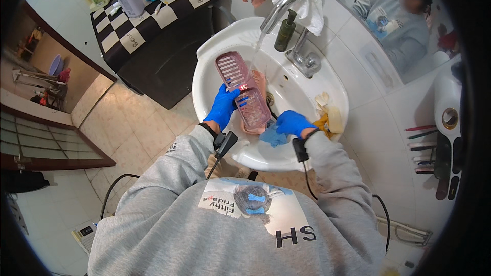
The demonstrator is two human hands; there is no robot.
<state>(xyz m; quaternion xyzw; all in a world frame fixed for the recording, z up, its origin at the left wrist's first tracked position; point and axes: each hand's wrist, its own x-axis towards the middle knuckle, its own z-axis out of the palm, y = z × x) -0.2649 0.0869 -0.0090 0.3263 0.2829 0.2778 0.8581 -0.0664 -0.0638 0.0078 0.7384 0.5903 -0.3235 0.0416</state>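
My left hand, in a blue glove, is closed on a pink two-part slotted soap dish and holds it over the white washbasin. A thin stream of water falls from the tap beside the dish. Behind the dish, partly covered by it, lies a peach-coloured tray-like piece. My right hand, gloved in blue too, is closed on a crumpled light blue cloth at the basin's near side. A dark, thin object shows between the hands; its kind is unclear.
A green pump bottle stands by the tap, where a white cloth hangs. Yellowish items lie on the basin's right rim. At left, a checkered cover carries several bottles. A hair dryer hangs on the right wall.
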